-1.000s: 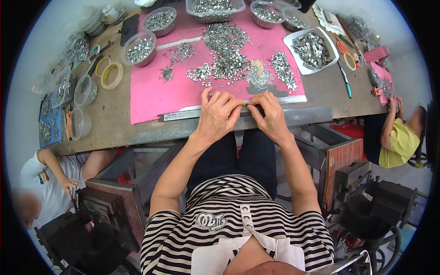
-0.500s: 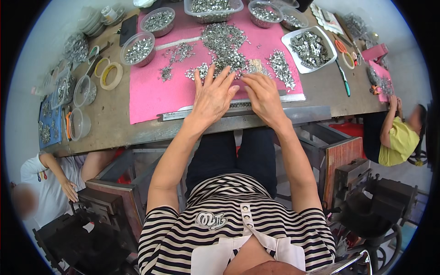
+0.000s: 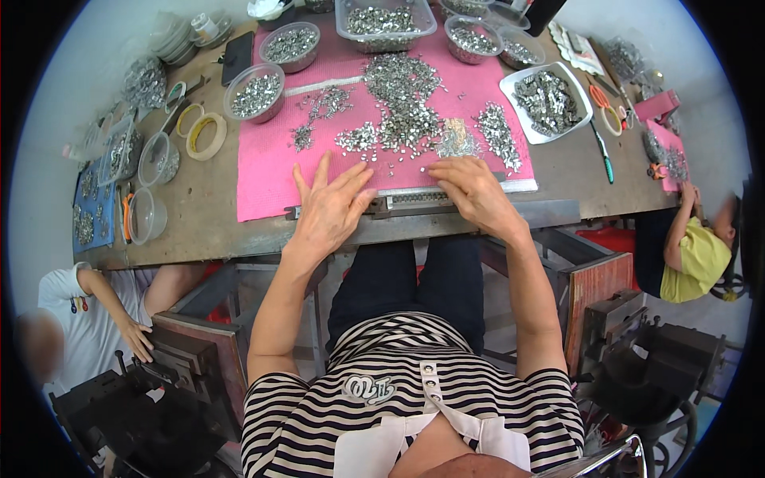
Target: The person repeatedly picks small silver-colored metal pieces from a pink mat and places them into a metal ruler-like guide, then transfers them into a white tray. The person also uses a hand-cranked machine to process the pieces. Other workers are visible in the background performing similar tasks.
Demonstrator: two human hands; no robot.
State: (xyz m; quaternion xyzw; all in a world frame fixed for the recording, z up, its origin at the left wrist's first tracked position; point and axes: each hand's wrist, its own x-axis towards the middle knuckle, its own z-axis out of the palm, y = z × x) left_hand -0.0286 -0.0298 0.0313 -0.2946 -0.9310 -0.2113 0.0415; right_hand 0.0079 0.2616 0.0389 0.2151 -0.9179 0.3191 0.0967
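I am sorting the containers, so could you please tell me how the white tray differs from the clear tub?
The white tray is opaque, shallow and lies at the right, off the pink mat. The clear tub is see-through, deeper-walled and sits at the mat's far edge. Both are rectangular and hold small silver metal parts.

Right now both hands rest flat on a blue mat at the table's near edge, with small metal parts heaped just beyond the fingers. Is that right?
Not quite: the mat is pink, not blue, as the head view shows. The rest holds: the left hand and right hand lie on it at the table's near edge, with metal parts heaped just beyond the fingers.
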